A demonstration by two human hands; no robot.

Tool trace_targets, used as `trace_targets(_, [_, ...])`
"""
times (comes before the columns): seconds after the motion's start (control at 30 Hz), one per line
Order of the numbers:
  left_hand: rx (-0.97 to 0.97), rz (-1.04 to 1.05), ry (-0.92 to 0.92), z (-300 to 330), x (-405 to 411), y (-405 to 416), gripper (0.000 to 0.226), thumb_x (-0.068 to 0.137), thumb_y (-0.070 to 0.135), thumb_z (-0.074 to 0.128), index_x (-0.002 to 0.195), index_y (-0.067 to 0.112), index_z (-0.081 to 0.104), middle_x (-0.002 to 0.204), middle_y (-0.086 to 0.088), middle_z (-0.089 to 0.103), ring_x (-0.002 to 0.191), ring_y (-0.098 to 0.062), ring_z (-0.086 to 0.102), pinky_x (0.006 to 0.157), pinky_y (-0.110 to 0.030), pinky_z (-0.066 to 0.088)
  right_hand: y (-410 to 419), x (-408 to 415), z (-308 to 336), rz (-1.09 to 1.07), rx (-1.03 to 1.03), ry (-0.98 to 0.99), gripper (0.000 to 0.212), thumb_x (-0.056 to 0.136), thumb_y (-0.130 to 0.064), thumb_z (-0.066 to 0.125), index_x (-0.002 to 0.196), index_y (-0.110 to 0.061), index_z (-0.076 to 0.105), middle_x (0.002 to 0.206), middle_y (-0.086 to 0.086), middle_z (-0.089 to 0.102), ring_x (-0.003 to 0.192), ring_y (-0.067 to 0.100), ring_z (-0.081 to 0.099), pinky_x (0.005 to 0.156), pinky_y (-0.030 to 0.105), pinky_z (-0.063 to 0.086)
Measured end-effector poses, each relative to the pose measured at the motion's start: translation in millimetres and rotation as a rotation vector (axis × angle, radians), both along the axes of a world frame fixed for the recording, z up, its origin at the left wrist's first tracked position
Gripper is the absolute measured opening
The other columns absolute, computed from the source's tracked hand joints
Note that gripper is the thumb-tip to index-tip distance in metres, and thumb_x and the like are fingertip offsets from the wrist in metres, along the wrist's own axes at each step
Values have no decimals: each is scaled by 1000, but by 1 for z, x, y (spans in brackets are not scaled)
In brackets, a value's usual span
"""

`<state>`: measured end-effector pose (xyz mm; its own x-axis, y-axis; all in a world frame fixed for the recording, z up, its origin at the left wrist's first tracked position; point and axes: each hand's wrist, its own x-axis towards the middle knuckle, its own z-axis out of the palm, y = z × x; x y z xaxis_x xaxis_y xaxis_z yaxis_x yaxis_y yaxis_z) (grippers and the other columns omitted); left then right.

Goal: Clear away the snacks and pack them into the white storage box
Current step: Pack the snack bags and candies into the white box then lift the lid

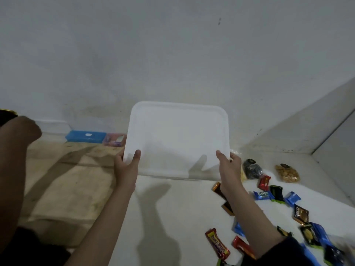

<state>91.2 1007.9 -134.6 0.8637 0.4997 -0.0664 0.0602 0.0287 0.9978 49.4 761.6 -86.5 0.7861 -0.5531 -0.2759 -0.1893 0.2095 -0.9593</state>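
Nearest us, on the white surface at lower right, snack packets lie scattered: a red bar wrapper [217,244], small blue packets [263,195], and farther out a clear bag of nuts [287,173]. None is packed yet. Above them, our left hand [125,164] and right hand [229,166] each pinch a side edge of a white lid [176,139], thumbs on top and fingers curled beneath, holding it tilted toward us. (We take it to be the storage box's lid; the box itself is hidden behind it or out of view, we cannot tell which.) To do this step well, we should keep both grips level and set the lid down on the left, well apart from the snacks. Farther back, a blue case [85,136] lies against the wall.
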Motion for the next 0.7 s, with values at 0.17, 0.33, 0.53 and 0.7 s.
trace_targets(0.17, [122, 164, 154, -40, -96, 19, 49, 78, 21, 75, 118, 5, 54, 113, -11, 61, 95, -26, 57, 79, -34, 46, 35, -85, -47, 7, -196, 137, 57, 90, -29, 61, 139, -17, 34, 131, 5, 47, 116, 26, 49, 97, 42, 46])
trace_targets(0.33, [222, 247, 368, -104, -179, 36, 51, 79, 28, 74, 119, 4, 53, 117, -17, 61, 105, -35, 58, 91, -45, 48, 52, -141, -109, 128, -385, 267, 67, 88, -34, 62, 143, -13, 30, 140, 9, 42, 125, 27, 45, 100, 33, 35])
trace_targets(0.53, [354, 168, 521, -146, -217, 50, 44, 85, 24, 67, 118, -1, 54, 116, -23, 61, 105, -41, 58, 91, -49, 48, 57, -154, -157, 352, -368, 558, 81, 72, -54, 68, 129, -3, 44, 130, 19, 45, 112, 35, 50, 95, 43, 47])
trace_targets(0.7, [523, 15, 563, -152, -210, 51, 38, 89, 14, 59, 124, 0, 51, 123, -22, 55, 115, -40, 53, 98, -48, 44, 42, -155, -160, 486, -332, 692, 79, 77, -50, 69, 134, -4, 39, 138, 17, 31, 124, 33, 38, 100, 36, 40])
